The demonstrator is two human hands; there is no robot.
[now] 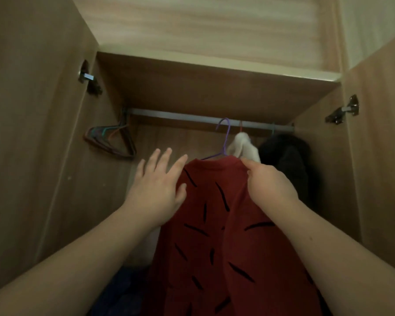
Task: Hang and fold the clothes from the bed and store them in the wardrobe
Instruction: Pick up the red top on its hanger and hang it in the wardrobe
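A red garment with black dashes [217, 224] hangs on a purple hanger [224, 137], whose hook sits over the metal rail [180, 116] inside the wardrobe. My left hand [160, 183] is spread with straight fingers, resting against the garment's left shoulder. At the right shoulder, my right hand [267, 181] pinches the red fabric near the collar. A white garment [243, 147] and a dark garment [287, 163] hang further right on the same rail.
Several empty hangers [112, 142] bunch at the rail's left end. A shelf board [214, 65] runs above the rail. Both wardrobe doors stand open, with hinges [88, 79] [343, 110] on each side. Dark blue cloth [126, 288] lies low at the bottom.
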